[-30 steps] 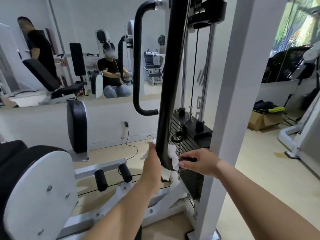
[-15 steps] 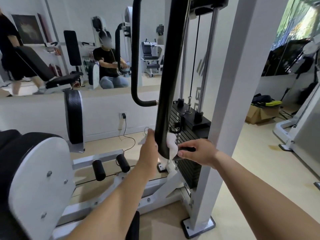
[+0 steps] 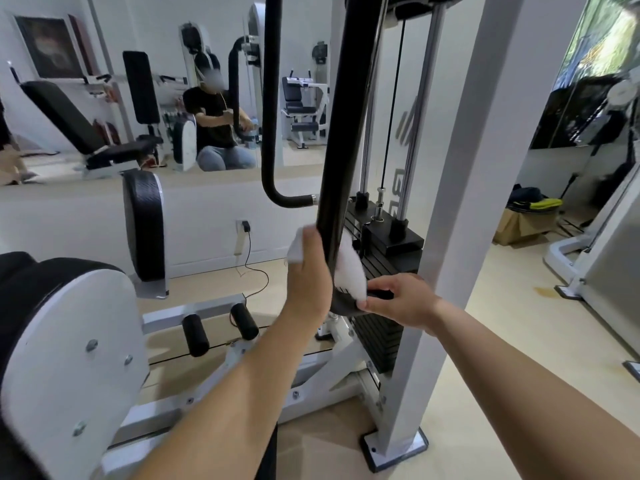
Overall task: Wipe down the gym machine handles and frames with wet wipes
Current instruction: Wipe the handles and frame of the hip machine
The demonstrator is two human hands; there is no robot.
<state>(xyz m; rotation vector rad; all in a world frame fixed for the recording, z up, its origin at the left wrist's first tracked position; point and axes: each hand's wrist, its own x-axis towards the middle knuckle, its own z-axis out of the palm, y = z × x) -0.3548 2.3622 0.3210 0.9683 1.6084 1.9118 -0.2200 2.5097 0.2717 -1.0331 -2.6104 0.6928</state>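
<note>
- Head view: a person's left hand (image 3: 309,278) wraps a white wet wipe (image 3: 349,268) round the lower end of a black padded arm (image 3: 341,133) on a white-framed gym machine, grip pressed together on wipe and bar.
- Right hand (image 3: 401,303) pinches the wipe's lower corner, fingertips (image 3: 363,305) at the arm's bottom edge, just in front of the weight stack (image 3: 388,258).
- Wipe shows on both sides of the arm, a corner poking out above the left thumb; how far it reaches behind the arm cannot be told.
- White upright post (image 3: 457,202) stands just beside the right wrist; black curved handle (image 3: 268,116) hangs left of the arm, untouched.
- Risks, as judged: the thin wipe may bunch or tear if the two hands pull against each other; the arm probably pivots and could swing under pressure, shifting the stack near the right fingers; the hidden back face may be missed.
</note>
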